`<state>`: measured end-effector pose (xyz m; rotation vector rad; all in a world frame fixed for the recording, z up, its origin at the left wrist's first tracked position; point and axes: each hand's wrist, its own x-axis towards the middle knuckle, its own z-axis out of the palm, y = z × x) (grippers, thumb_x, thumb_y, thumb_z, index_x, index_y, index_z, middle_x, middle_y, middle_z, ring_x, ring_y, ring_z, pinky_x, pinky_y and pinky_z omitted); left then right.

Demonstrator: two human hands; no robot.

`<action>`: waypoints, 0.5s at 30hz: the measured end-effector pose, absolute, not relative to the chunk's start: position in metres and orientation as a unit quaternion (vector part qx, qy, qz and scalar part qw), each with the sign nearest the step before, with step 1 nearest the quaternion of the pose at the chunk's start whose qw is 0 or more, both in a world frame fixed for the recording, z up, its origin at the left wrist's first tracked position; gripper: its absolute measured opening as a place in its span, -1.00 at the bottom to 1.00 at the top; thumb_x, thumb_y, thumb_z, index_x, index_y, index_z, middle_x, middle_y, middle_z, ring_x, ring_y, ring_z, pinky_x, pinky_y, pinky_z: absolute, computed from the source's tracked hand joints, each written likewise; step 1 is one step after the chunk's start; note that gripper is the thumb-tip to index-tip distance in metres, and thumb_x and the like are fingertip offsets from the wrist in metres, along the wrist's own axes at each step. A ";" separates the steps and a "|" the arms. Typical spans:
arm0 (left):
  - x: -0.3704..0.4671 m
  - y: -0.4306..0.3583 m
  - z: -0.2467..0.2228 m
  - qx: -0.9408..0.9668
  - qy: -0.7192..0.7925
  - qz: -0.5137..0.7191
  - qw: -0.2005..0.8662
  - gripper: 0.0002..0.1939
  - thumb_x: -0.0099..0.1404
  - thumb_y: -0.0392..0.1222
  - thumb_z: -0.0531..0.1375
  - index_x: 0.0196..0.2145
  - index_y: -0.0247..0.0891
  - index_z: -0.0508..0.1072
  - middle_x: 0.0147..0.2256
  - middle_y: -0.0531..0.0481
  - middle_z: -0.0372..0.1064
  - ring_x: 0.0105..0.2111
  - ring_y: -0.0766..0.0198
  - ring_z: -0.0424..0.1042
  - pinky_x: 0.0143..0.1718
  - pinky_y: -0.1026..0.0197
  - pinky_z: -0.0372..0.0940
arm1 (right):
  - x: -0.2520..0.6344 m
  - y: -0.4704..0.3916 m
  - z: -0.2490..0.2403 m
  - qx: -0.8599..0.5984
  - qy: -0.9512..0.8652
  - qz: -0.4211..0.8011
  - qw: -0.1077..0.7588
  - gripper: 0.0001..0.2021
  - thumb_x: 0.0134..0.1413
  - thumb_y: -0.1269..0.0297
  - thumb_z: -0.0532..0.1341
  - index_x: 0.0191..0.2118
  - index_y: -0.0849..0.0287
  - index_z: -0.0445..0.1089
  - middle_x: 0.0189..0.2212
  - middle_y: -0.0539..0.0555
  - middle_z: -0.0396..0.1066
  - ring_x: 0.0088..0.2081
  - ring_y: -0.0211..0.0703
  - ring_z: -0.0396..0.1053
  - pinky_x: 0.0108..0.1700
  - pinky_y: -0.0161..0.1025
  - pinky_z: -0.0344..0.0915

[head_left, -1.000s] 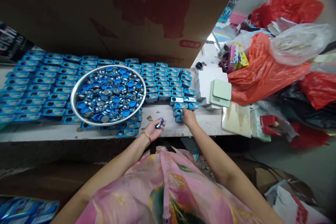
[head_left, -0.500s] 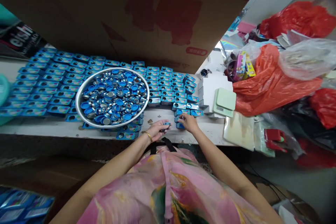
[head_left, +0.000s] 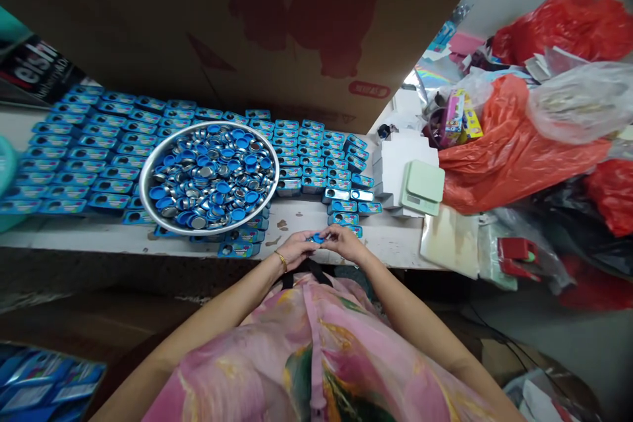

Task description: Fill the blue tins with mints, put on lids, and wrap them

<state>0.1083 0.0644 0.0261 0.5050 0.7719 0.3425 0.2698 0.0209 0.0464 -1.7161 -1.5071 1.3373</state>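
Observation:
My left hand [head_left: 294, 250] is closed on a small round blue-and-metal cap [head_left: 315, 238] near the table's front edge. The fingertips of my right hand [head_left: 345, 242] meet it from the other side, pinched at its rim. Just beyond my right hand stand small blue printed boxes [head_left: 343, 218], each with a window in its top. To the left, a round metal bowl [head_left: 143, 188] is heaped with many more of these blue and silver caps [head_left: 210, 175].
Rows of blue boxes [head_left: 69, 175] cover the table's left and back. A large cardboard box [head_left: 217, 20] rises behind. On the right lie white cartons [head_left: 395, 161], a pale green scale [head_left: 422, 188], red plastic bags [head_left: 519, 151] and a red tool [head_left: 518, 257].
My right hand has moved left and toward me, away from the blue boxes, and now touches the cap in my left hand. The left hand has barely moved.

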 end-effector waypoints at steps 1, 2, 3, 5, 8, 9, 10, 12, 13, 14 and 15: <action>0.109 0.065 0.026 0.256 0.380 0.165 0.873 -0.61 -0.14 -0.46 0.24 -0.25 -0.35 0.46 -0.48 -0.02 0.39 -0.59 0.46 0.24 -0.54 0.40 0.09 | 0.268 0.020 0.045 -0.637 -0.536 0.494 0.251 -0.83 -0.08 0.25 0.19 -0.34 0.21 0.40 -0.35 0.02 0.33 -0.36 -0.30 0.29 -0.30 -0.34 0.24; 0.110 0.066 0.027 0.273 0.385 0.163 0.866 -0.63 -0.14 -0.46 0.25 -0.28 -0.36 0.47 -0.50 0.00 0.38 -0.60 0.47 0.22 -0.55 0.41 0.07 | 0.267 0.019 0.043 -0.648 -0.521 0.493 0.256 -0.83 -0.06 0.24 0.17 -0.36 0.22 0.39 -0.37 0.01 0.33 -0.39 -0.31 0.28 -0.33 -0.34 0.24; 0.112 0.067 0.028 0.292 0.386 0.159 0.860 -0.65 -0.14 -0.46 0.25 -0.30 -0.36 0.48 -0.51 0.02 0.38 -0.60 0.48 0.21 -0.57 0.41 0.06 | 0.266 0.020 0.041 -0.660 -0.509 0.488 0.259 -0.84 -0.05 0.25 0.15 -0.35 0.22 0.37 -0.40 0.00 0.32 -0.42 -0.32 0.28 -0.35 -0.35 0.24; 0.116 0.066 0.029 0.323 0.381 0.147 0.854 -0.71 -0.14 -0.45 0.25 -0.36 -0.36 0.48 -0.54 0.04 0.36 -0.61 0.47 0.19 -0.58 0.41 0.03 | 0.266 0.021 0.038 -0.679 -0.501 0.472 0.255 -0.82 -0.07 0.31 0.17 -0.27 0.19 0.35 -0.43 -0.03 0.31 -0.46 -0.33 0.26 -0.38 -0.36 0.23; 0.121 0.063 0.029 0.330 0.378 0.134 0.855 -0.82 -0.14 -0.43 0.25 -0.46 -0.37 0.47 -0.59 0.05 0.33 -0.61 0.46 0.20 -0.58 0.41 0.04 | 0.272 0.022 0.037 -0.666 -0.535 0.467 0.229 -0.74 -0.12 0.39 0.19 -0.20 0.12 0.36 -0.35 -0.02 0.32 -0.41 -0.32 0.27 -0.37 -0.37 0.24; 0.122 0.061 0.028 0.324 0.378 0.132 0.857 -0.84 -0.14 -0.43 0.25 -0.48 -0.37 0.46 -0.59 0.05 0.32 -0.62 0.47 0.20 -0.58 0.41 0.04 | 0.274 0.021 0.038 -0.659 -0.543 0.471 0.222 -0.75 -0.12 0.40 0.19 -0.22 0.11 0.38 -0.32 0.00 0.32 -0.39 -0.31 0.27 -0.36 -0.38 0.24; 0.122 0.059 0.027 0.316 0.379 0.132 0.860 -0.85 -0.14 -0.43 0.26 -0.49 -0.38 0.45 -0.59 0.05 0.32 -0.62 0.47 0.20 -0.59 0.41 0.04 | 0.275 0.021 0.039 -0.656 -0.545 0.475 0.217 -0.76 -0.12 0.40 0.19 -0.23 0.11 0.40 -0.29 0.01 0.32 -0.37 -0.30 0.28 -0.35 -0.38 0.24; 0.122 0.056 0.025 0.297 0.376 0.134 0.867 -0.85 -0.14 -0.42 0.26 -0.50 -0.38 0.43 -0.57 0.03 0.33 -0.61 0.47 0.22 -0.58 0.41 0.06 | 0.276 0.021 0.039 -0.658 -0.535 0.486 0.211 -0.77 -0.13 0.41 0.19 -0.25 0.12 0.41 -0.28 0.02 0.33 -0.35 -0.29 0.29 -0.35 -0.37 0.25; 0.122 0.055 0.024 0.287 0.374 0.135 0.872 -0.84 -0.15 -0.42 0.27 -0.50 -0.39 0.43 -0.56 0.01 0.34 -0.60 0.46 0.24 -0.56 0.41 0.08 | 0.276 0.021 0.038 -0.660 -0.526 0.493 0.209 -0.77 -0.13 0.41 0.19 -0.25 0.12 0.42 -0.30 0.02 0.34 -0.36 -0.29 0.30 -0.36 -0.37 0.25; 0.122 0.055 0.023 0.277 0.371 0.135 0.876 -0.83 -0.15 -0.42 0.28 -0.49 -0.39 0.43 -0.54 -0.01 0.36 -0.58 0.44 0.27 -0.55 0.41 0.10 | 0.274 0.022 0.037 -0.661 -0.517 0.501 0.209 -0.77 -0.13 0.41 0.19 -0.25 0.13 0.42 -0.32 0.01 0.35 -0.38 -0.29 0.30 -0.36 -0.37 0.25; 0.121 0.055 0.022 0.267 0.368 0.136 0.880 -0.82 -0.15 -0.42 0.28 -0.48 -0.40 0.44 -0.52 -0.04 0.37 -0.55 0.42 0.29 -0.54 0.40 0.11 | 0.272 0.023 0.035 -0.662 -0.507 0.509 0.211 -0.77 -0.14 0.41 0.19 -0.25 0.14 0.42 -0.36 0.00 0.37 -0.40 -0.30 0.31 -0.37 -0.37 0.25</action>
